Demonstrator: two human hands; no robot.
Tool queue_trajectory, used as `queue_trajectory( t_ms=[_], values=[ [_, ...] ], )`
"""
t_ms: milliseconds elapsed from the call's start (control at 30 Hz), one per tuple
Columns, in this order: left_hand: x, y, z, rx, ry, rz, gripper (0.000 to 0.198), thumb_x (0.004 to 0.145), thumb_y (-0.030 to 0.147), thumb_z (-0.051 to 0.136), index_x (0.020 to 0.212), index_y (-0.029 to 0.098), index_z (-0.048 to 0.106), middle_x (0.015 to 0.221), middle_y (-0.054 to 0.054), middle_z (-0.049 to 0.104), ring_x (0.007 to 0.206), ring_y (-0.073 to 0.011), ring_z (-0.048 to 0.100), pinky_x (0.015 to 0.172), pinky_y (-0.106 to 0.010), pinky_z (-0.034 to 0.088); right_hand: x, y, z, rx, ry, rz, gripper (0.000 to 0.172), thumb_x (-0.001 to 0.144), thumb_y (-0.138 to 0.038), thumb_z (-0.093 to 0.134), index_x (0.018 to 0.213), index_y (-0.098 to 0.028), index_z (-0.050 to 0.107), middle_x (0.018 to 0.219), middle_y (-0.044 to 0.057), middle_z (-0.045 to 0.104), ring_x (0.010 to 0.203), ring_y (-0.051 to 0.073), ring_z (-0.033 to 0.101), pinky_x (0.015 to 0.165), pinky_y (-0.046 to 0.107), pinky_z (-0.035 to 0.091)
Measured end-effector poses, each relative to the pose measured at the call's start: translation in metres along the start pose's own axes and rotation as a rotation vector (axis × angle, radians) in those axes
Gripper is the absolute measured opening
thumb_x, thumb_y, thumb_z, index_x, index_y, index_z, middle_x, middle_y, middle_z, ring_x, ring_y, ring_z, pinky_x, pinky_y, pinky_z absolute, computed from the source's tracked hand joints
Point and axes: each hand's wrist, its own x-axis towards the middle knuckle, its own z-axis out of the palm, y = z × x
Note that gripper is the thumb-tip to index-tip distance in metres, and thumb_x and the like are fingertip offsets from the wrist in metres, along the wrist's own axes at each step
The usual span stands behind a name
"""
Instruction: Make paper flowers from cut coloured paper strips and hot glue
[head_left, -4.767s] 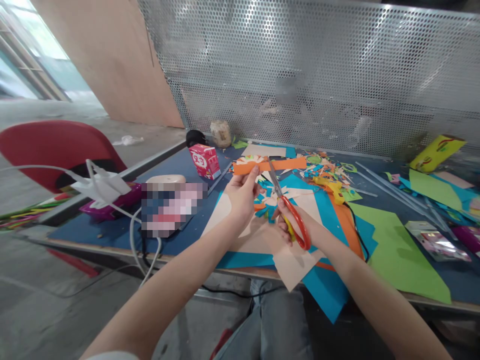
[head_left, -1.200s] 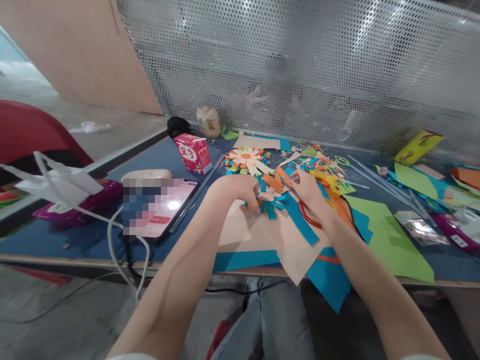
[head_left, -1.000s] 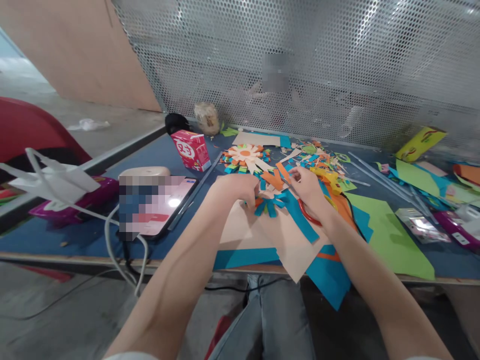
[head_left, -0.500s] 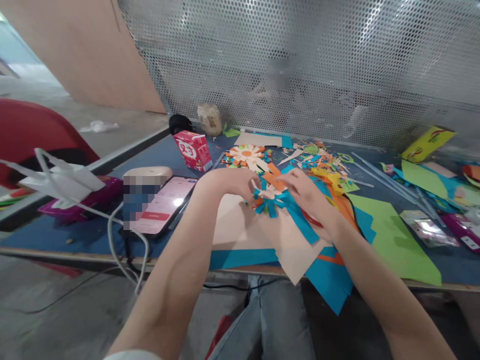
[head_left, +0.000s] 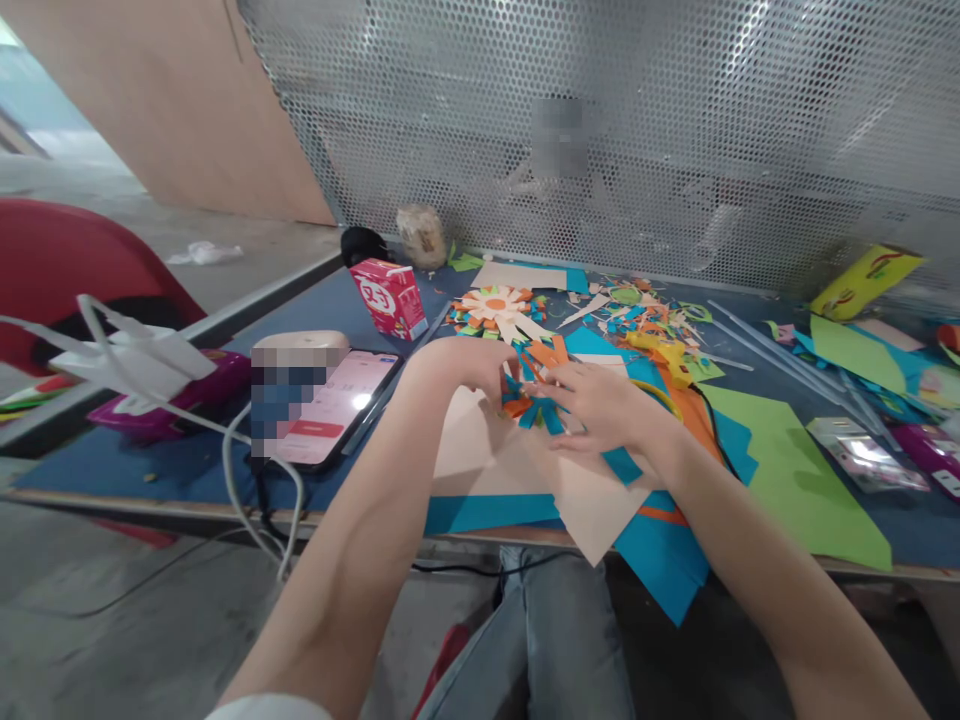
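Note:
My left hand (head_left: 463, 364) is curled over the middle of the table, its fingertips pinched on a small cut-out of blue and orange paper strips (head_left: 529, 404). Just to the right, my right hand (head_left: 600, 408) lies with fingers stretched flat, pressing on the blue strips of the same cut-out. An orange paper piece (head_left: 547, 352) sticks up just behind the fingertips. All this rests on a beige paper sheet (head_left: 480, 455). Behind it lies a finished beige and orange paper flower (head_left: 495, 301). The scissors are not visible.
A phone (head_left: 337, 403) with a lit screen, a white charger with its cable (head_left: 142, 362) and a red carton (head_left: 391, 297) are on the left. A yellow glue gun (head_left: 664, 355), paper scraps, green paper (head_left: 787, 470) and a yellow box (head_left: 870, 281) lie right. A perforated metal screen (head_left: 675, 150) backs the table.
The scissors and orange strip have left my hands. Both hands came down to the table, and my right hand slid toward me and flattened onto the blue and orange cut-out.

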Motion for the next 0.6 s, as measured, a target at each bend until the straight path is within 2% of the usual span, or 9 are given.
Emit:
queue_trajectory(
  t_ms=[100,167,233,267,333,400,467,533,600],
  values=[
    [0.0,-0.001,-0.001,-0.037,-0.131,-0.05,0.052,0.048,0.029,0.068,0.098,0.021,0.061,0.086,-0.005,0.07,0.067,-0.0179,0.062,0.052,-0.022,0.044,0.001,-0.001,-0.001,-0.14,-0.016,-0.071,0.043,0.08,-0.041,0.055,0.106,-0.007,0.061,0.097,0.015,0.061,0.091,0.025,0.056,0.077,0.037,0.044],
    [-0.001,-0.002,-0.002,-0.069,-0.135,-0.059,0.051,0.048,0.031,0.069,0.097,0.021,0.061,0.086,-0.004,0.07,0.066,-0.0181,0.062,0.051,-0.022,0.043,0.0,-0.001,-0.001,-0.208,-0.01,-0.11,0.023,0.083,-0.027,0.051,0.084,-0.01,0.066,0.082,0.011,0.062,0.082,0.021,0.057,0.072,0.034,0.044],
    [-0.003,-0.005,-0.004,-0.105,-0.107,-0.029,0.047,0.048,0.033,0.07,0.093,0.022,0.063,0.083,-0.003,0.071,0.066,-0.0182,0.062,0.053,-0.023,0.044,-0.001,0.0,-0.002,-0.21,0.069,-0.113,0.023,0.085,-0.019,0.046,0.073,-0.013,0.065,0.075,0.008,0.061,0.075,0.018,0.057,0.068,0.031,0.044],
    [-0.004,-0.007,-0.006,-0.123,-0.06,0.001,0.043,0.049,0.035,0.071,0.09,0.022,0.065,0.081,-0.002,0.071,0.066,-0.0182,0.062,0.055,-0.023,0.044,-0.001,0.001,-0.002,-0.178,0.14,-0.088,0.025,0.086,-0.018,0.044,0.072,-0.014,0.064,0.074,0.008,0.061,0.075,0.017,0.057,0.067,0.03,0.044],
    [-0.008,-0.01,-0.011,-0.192,0.114,0.092,0.04,0.053,0.04,0.07,0.088,0.021,0.066,0.081,-0.003,0.07,0.07,-0.0188,0.063,0.061,-0.025,0.046,-0.002,0.005,-0.003,-0.057,0.337,0.032,0.024,0.087,-0.019,0.043,0.076,-0.016,0.063,0.077,0.008,0.062,0.077,0.017,0.057,0.069,0.029,0.045],
    [-0.012,-0.013,-0.016,-0.338,0.331,0.21,0.043,0.06,0.044,0.067,0.095,0.019,0.064,0.087,-0.005,0.069,0.079,-0.0201,0.064,0.068,-0.028,0.047,-0.004,0.01,-0.005,0.095,0.565,0.211,0.019,0.087,-0.021,0.045,0.077,-0.018,0.061,0.079,0.006,0.062,0.077,0.015,0.057,0.07,0.028,0.047],
    [-0.013,-0.014,-0.02,-0.522,0.489,0.335,0.048,0.066,0.045,0.065,0.105,0.017,0.06,0.099,-0.009,0.067,0.09,-0.0217,0.063,0.076,-0.032,0.048,-0.006,0.016,-0.007,0.231,0.766,0.375,0.016,0.085,-0.022,0.048,0.075,-0.019,0.06,0.076,0.004,0.062,0.074,0.014,0.057,0.065,0.027,0.047],
    [-0.008,-0.014,-0.019,-0.661,0.544,0.446,0.055,0.065,0.042,0.069,0.112,0.016,0.055,0.11,-0.012,0.063,0.101,-0.0238,0.06,0.084,-0.037,0.047,-0.008,0.022,-0.009,0.335,0.904,0.472,0.015,0.083,-0.023,0.05,0.073,-0.02,0.06,0.074,0.004,0.062,0.074,0.015,0.058,0.06,0.026,0.048],
    [0.004,-0.012,-0.013,-0.736,0.539,0.523,0.067,0.057,0.036,0.077,0.116,0.018,0.052,0.116,-0.012,0.059,0.108,-0.0255,0.056,0.091,-0.041,0.044,-0.01,0.026,-0.01,0.408,0.973,0.498,0.014,0.083,-0.025,0.051,0.074,-0.02,0.061,0.077,0.004,0.063,0.078,0.016,0.059,0.062,0.027,0.049]
  ],
)
